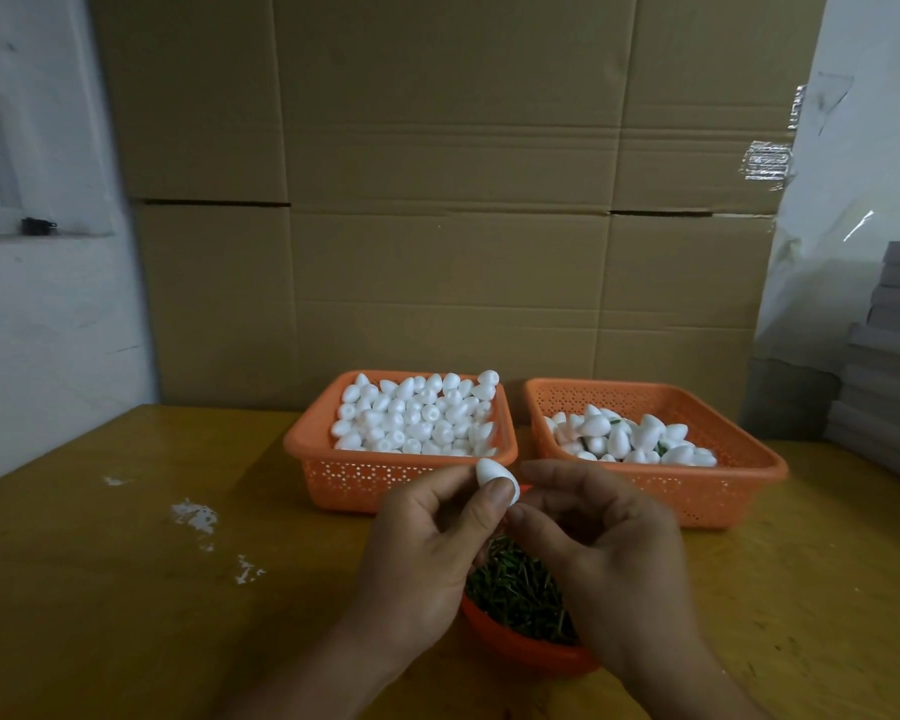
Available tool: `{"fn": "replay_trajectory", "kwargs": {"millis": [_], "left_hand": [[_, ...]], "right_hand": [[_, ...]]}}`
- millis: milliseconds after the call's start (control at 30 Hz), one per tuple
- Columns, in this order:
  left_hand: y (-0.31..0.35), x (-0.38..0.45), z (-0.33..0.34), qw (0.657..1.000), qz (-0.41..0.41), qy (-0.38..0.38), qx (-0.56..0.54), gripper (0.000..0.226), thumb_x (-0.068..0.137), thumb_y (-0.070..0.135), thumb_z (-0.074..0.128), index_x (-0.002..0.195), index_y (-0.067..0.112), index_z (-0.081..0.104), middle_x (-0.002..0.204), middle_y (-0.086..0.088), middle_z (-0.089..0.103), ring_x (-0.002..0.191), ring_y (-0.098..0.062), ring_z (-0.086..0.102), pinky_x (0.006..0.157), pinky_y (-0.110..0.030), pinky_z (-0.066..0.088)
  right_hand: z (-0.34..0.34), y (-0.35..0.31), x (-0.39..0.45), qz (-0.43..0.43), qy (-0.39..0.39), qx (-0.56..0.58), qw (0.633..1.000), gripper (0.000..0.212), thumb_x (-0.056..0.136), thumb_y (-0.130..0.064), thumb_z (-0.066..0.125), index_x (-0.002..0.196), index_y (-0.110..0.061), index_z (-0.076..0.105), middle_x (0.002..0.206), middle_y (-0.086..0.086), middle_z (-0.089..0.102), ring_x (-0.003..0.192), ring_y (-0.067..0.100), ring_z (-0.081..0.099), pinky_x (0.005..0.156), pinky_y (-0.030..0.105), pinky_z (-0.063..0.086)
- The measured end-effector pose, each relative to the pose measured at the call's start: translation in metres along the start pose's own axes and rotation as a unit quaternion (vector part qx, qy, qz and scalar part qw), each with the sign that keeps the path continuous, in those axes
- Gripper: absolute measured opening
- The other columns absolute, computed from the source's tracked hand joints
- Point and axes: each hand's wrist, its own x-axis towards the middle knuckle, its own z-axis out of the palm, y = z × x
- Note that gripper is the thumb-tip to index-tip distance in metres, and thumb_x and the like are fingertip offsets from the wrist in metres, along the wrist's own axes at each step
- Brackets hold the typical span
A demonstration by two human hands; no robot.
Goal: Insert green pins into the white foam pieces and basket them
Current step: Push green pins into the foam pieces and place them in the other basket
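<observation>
Left hand (427,537) pinches the foam piece (497,478), blunt end angled toward the right hand (598,543), whose curled fingertips are touching it; pin hidden.

Two orange baskets (401,478) (697,491) sit side by side mid-table, narrow gap between them. Pin bowl (520,646) just in front, near edge. Cardboard wall (437,200) blocks right behind baskets. Grey stack (889,366) crowds the far right. Bare tabletop (100,589) left: open approach.
</observation>
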Motion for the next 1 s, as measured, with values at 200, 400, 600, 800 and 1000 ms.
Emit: {"fn": "replay_trajectory", "kwargs": {"millis": [200, 400, 600, 800, 1000], "left_hand": [[0.0022, -0.0016, 0.0002, 1.000, 0.010, -0.017, 0.005, 0.014, 0.092, 0.038, 0.063, 0.096, 0.031, 0.075, 0.065, 0.012, 0.061, 0.063, -0.002, 0.055, 0.060, -0.016, 0.046], [0.0056, -0.0027, -0.0005, 0.998, 0.036, -0.026, 0.041, 0.012, 0.096, 0.035, 0.060, 0.091, 0.036, 0.070, 0.070, 0.022, 0.065, 0.067, 0.007, 0.061, 0.061, -0.009, 0.045], [0.0047, -0.0026, -0.0022, 0.994, 0.036, -0.027, 0.099, 0.023, 0.093, 0.050, 0.055, 0.095, 0.031, 0.068, 0.084, 0.006, 0.070, 0.081, -0.011, 0.067, 0.067, -0.021, 0.051], [0.0047, -0.0042, -0.0015, 0.985, 0.060, -0.015, 0.164, 0.034, 0.094, 0.054, 0.049, 0.088, 0.024, 0.063, 0.074, 0.004, 0.060, 0.068, -0.009, 0.057, 0.059, -0.027, 0.044], [0.0044, -0.0041, -0.0005, 0.980, 0.057, 0.008, 0.190, 0.029, 0.093, 0.050, 0.053, 0.080, 0.024, 0.060, 0.070, 0.004, 0.059, 0.063, -0.008, 0.054, 0.057, -0.024, 0.041]], "right_hand": [[-0.0003, -0.0011, 0.0008, 0.026, -0.001, 0.044, 0.999, 0.029, 0.077, -0.012, 0.082, 0.102, -0.021, 0.071, 0.080, -0.003, 0.078, 0.078, 0.011, 0.076, 0.075, 0.029, 0.060], [0.0004, -0.0009, 0.0005, 0.041, -0.018, 0.080, 0.996, 0.034, 0.076, 0.000, 0.081, 0.105, -0.015, 0.070, 0.081, 0.003, 0.078, 0.079, 0.016, 0.076, 0.077, 0.025, 0.061], [0.0022, -0.0027, -0.0014, 0.047, -0.026, 0.112, 0.992, 0.028, 0.077, -0.001, 0.079, 0.102, -0.013, 0.071, 0.078, 0.007, 0.078, 0.073, 0.017, 0.076, 0.064, 0.018, 0.057], [0.0061, -0.0008, -0.0065, 0.000, -0.026, 0.016, 1.000, 0.025, 0.080, -0.012, 0.080, 0.097, -0.029, 0.073, 0.075, -0.003, 0.077, 0.070, 0.013, 0.075, 0.068, 0.032, 0.062], [0.0090, 0.0021, -0.0062, 0.002, -0.031, 0.020, 0.999, 0.027, 0.084, -0.008, 0.076, 0.101, -0.029, 0.073, 0.078, -0.001, 0.077, 0.075, 0.015, 0.076, 0.073, 0.042, 0.063]]}}
